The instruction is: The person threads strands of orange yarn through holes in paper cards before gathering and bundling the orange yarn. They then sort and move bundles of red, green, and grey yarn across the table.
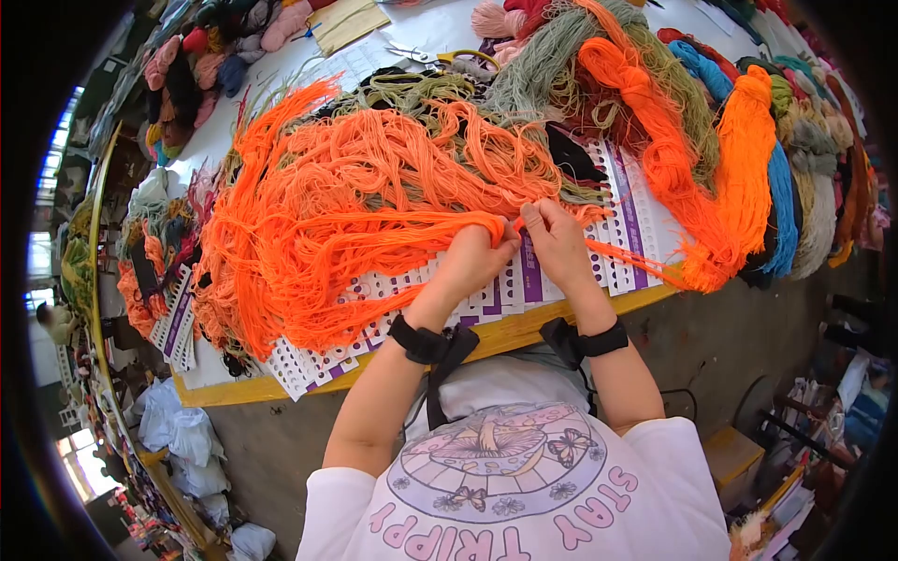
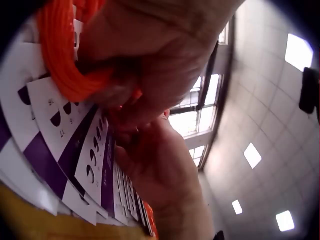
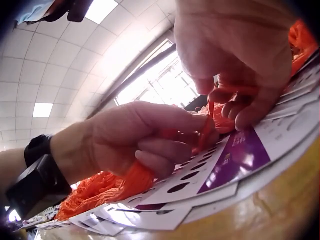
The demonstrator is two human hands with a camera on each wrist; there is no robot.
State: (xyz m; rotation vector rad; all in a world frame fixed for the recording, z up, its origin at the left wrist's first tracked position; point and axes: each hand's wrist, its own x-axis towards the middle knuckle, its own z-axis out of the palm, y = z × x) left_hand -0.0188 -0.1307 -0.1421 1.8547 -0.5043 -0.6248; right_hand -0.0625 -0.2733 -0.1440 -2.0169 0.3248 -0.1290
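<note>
In the head view, the person's bare left hand [image 1: 477,256] hides part of the bright orange stranded yarn [image 1: 313,257]; print on the white-and-purple rectangular cards [image 1: 531,271] is too small to read; the bottom edge crops the white printed T-shirt [image 1: 675,496].

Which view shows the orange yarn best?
The head view: it shows the orange yarn spread widely across the table. The left wrist view shows mainly a thick loop by the left hand; the right wrist view shows only patches, partly hidden.

Heaped orange yarn [image 1: 318,266] blocks passage left of the left hand [image 1: 479,260]. Right of the right hand [image 1: 558,245], flat cards [image 1: 629,210] leave room above, crossed by thin orange strands [image 1: 613,252].
</note>
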